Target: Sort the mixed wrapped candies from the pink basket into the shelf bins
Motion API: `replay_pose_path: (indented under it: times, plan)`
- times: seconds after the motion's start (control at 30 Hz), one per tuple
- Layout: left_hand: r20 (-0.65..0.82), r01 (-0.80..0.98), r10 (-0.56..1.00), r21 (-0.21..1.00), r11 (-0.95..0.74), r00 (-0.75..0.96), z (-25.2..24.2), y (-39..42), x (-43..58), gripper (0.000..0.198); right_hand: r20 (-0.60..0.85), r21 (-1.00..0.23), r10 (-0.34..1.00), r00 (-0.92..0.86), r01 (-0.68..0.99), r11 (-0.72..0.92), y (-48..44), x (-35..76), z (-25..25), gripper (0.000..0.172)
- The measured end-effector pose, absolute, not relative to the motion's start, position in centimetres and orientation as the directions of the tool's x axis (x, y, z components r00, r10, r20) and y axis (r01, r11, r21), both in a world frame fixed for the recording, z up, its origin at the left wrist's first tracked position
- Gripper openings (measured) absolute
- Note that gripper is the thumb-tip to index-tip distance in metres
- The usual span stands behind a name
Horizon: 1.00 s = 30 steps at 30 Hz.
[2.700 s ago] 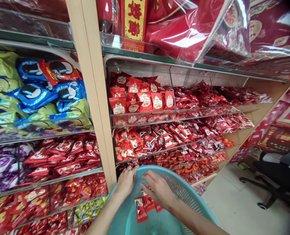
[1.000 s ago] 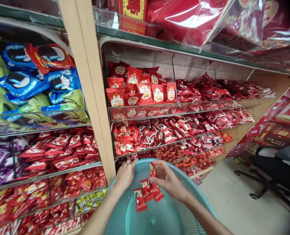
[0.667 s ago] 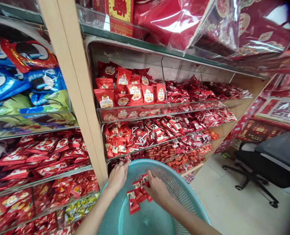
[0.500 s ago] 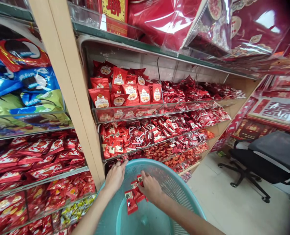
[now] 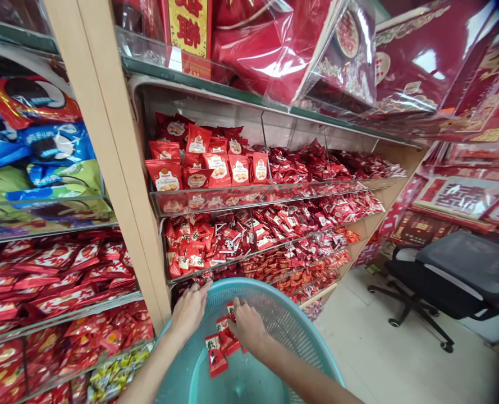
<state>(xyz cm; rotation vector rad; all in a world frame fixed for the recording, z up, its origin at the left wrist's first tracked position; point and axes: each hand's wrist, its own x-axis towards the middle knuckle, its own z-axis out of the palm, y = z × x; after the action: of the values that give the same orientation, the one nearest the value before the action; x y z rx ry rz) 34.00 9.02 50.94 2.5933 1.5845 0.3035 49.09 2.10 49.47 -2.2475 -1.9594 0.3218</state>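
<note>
A deep turquoise plastic basket with perforated sides stands in front of me. My left hand is closed over its far left rim, close to the shelf front, and the fingertips are partly hidden. Inside the basket's opening, my right hand is closed on several small red candy packets with cream labels and black characters. They hang below and left of the fingers, above the basket floor. Similar red packets fill the left compartment of the shelf just beyond the rim.
Glass-fronted shelves hold rows of red packets, with a wooden post dividing them. Blue and green snack bags sit at left. A black office chair stands on the pale floor at right. Red gift bags hang over the upper shelf.
The view has swung slightly to the right, so the shelves, basket and hands appear shifted left. Both hands keep nearly the same place on and in the basket, packets still at the right hand.
</note>
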Motion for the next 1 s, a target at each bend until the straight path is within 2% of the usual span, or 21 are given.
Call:
replay_pose_path:
  times: [0.37, 0.5, 0.63, 0.7, 0.8, 0.87, 0.93, 1.0]
  plan:
    - [0.116, 0.875, 0.897, 0.2, -0.441, 0.426, 51.2, 8.6, 34.1, 0.044, -0.045, -0.375, 0.99, 0.131, 0.917, -0.138, 1.8, 49.8, 48.4, 0.033]
    - [0.118, 0.873, 0.9, 0.221, -0.435, 0.419, 50.9, 8.6, 34.0, 0.044, -0.025, -0.321, 0.991, 0.13, 0.938, -0.131, 1.5, 50.0, 49.4, 0.031]
    - [0.118, 0.876, 0.906, 0.231, -0.424, 0.407, 50.6, 8.7, 34.0, 0.044, 0.068, -0.254, 0.993, 0.101, 0.964, -0.081, 1.2, 49.7, 53.0, 0.027]
    - [0.119, 0.874, 0.904, 0.232, -0.427, 0.41, 50.5, 8.7, 33.9, 0.044, 0.143, -0.313, 0.988, 0.057, 0.95, -0.009, 1.2, 49.4, 55.7, 0.025]
    - [0.123, 0.876, 0.904, 0.221, -0.428, 0.41, 50.6, 8.7, 33.9, 0.044, 0.323, -0.475, 0.944, -0.06, 0.853, 0.217, 2.1, 48.7, 59.4, 0.022]
    - [0.122, 0.878, 0.902, 0.206, -0.432, 0.415, 50.6, 8.6, 33.9, 0.044, 0.445, -0.533, 0.89, -0.1, 0.768, 0.354, 3.5, 48.2, 61.1, 0.02]
    - [0.122, 0.875, 0.897, 0.198, -0.441, 0.424, 50.6, 8.5, 33.8, 0.045, 0.519, -0.57, 0.851, -0.087, 0.706, 0.42, 5.4, 47.8, 62.1, 0.017]
    - [0.119, 0.875, 0.898, 0.201, -0.44, 0.424, 50.5, 8.5, 33.7, 0.045, 0.534, -0.616, 0.844, -0.058, 0.657, 0.435, 7.5, 47.3, 62.6, 0.015]
